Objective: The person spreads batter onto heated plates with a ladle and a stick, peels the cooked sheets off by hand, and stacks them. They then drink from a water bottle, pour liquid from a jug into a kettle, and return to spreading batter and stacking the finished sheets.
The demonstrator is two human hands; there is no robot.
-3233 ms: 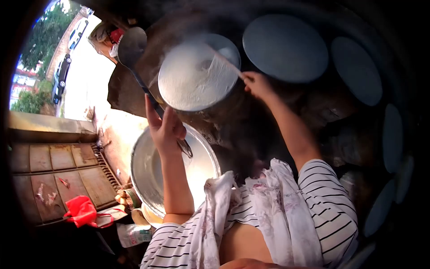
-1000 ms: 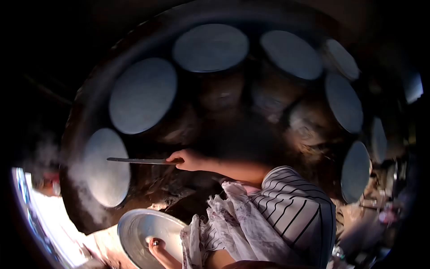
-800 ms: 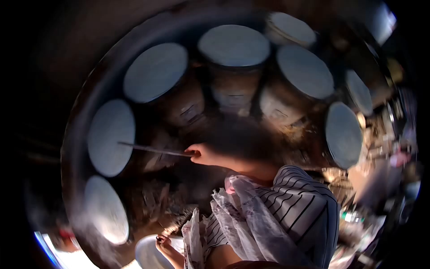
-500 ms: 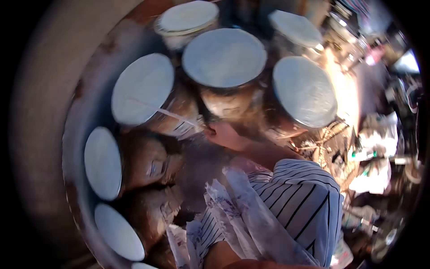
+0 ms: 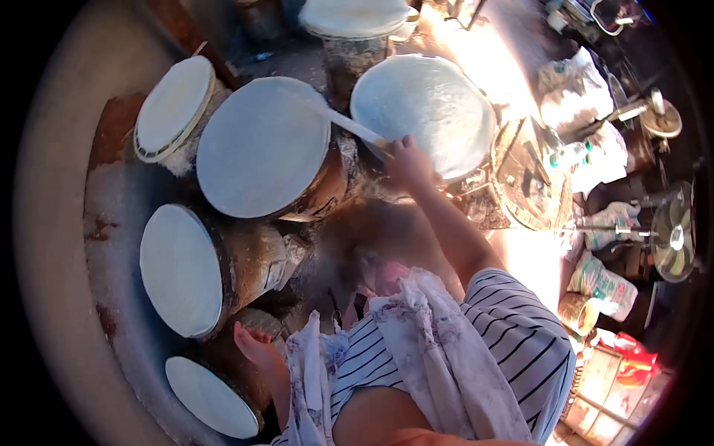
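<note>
My right hand (image 5: 407, 165) grips a thin flat stick (image 5: 343, 123) whose far end lies over the pale sheet on a large round drum (image 5: 264, 145). A second white-topped drum (image 5: 424, 115) sits just right of that hand. My left hand (image 5: 256, 346) is low at the left with its fingers apart and nothing in it, between a side drum (image 5: 182, 267) and the lowest drum (image 5: 212, 398). A striped shirt and a pale cloth over the shoulder fill the bottom middle.
More covered drums stand at the upper left (image 5: 175, 108) and top (image 5: 353, 15), all set in a curved clay ring. On the right are a woven tray (image 5: 528, 175), a bottle (image 5: 569, 154), a fan (image 5: 673, 238), sacks and a red item (image 5: 632, 357).
The view has swung round the ring of drums. My right hand carried the stick to another drum. The ladle and metal basin have left the view, and my left hand now holds nothing.
</note>
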